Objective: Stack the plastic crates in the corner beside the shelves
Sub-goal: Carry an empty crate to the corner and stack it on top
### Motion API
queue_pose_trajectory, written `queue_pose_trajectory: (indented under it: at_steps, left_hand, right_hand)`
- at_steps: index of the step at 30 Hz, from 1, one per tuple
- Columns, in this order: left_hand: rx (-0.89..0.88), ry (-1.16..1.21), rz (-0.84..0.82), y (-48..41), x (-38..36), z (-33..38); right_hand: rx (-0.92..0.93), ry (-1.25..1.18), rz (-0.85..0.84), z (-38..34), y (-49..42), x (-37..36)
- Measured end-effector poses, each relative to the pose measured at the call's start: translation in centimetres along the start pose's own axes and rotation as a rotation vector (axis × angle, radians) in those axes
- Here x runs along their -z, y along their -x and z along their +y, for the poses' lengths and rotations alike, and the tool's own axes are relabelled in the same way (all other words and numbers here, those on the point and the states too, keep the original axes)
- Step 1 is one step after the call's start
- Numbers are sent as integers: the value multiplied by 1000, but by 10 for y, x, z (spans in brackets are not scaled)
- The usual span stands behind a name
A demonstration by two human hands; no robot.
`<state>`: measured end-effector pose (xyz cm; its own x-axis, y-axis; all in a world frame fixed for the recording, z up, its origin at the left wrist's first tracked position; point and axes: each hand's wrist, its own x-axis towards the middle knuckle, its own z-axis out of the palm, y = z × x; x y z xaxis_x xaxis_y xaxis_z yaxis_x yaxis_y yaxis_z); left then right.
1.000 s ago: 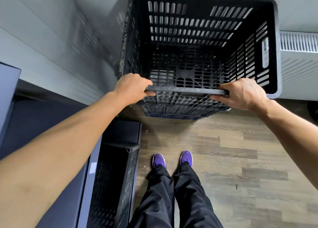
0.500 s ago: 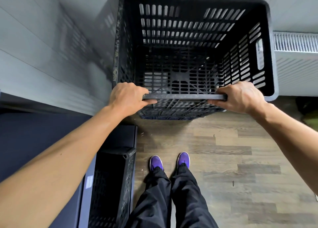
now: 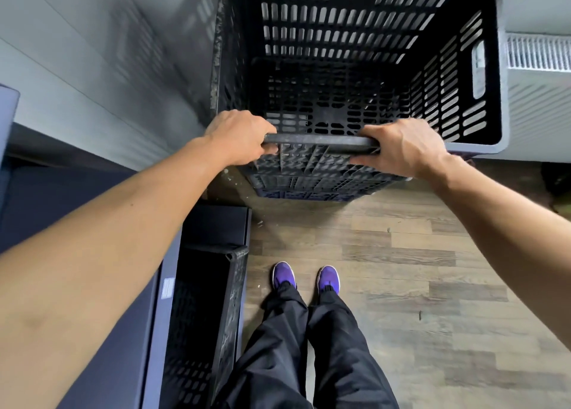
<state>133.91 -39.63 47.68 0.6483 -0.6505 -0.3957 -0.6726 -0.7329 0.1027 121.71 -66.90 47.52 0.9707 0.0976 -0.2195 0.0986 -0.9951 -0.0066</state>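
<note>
Black crate [image 3: 355, 53] stands in the wall corner, just beside the dark shelves [image 3: 216, 223]. Another crate [image 3: 228, 316] sits inside the shelves, low left. Left hand [image 3: 239, 137] and right hand [image 3: 401, 147] each grip the black crate's near rim, fingers curled over it. Purple shoes [image 3: 306, 277] on wood floor [image 3: 417, 285].

No legible text; small white sticker [image 3: 168, 288] too blurred.

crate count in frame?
3: top crate in the corner, gripped by left hand and right hand; lower crate beneath it, mostly hidden; shelf crate at lower left. More may be hidden underneath.
</note>
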Motion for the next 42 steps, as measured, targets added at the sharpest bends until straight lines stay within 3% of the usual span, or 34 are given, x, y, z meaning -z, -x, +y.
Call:
queue_pose_trajectory:
  at_steps: [11,30,38,42]
  left_hand:
    - [40,-7,115,3,-8,8]
    - [85,23,91,0,-13,7]
    - [182,-8,365,5,-35,24]
    - [166,58,364,17,-40,34]
  right_hand:
    - [-7,-31,33,3,-1,5]
    - [15,-88,36,5,-5,-1]
    - [120,-199,34,16,-1,-5]
    - [123,-187,-33,18,0,-5]
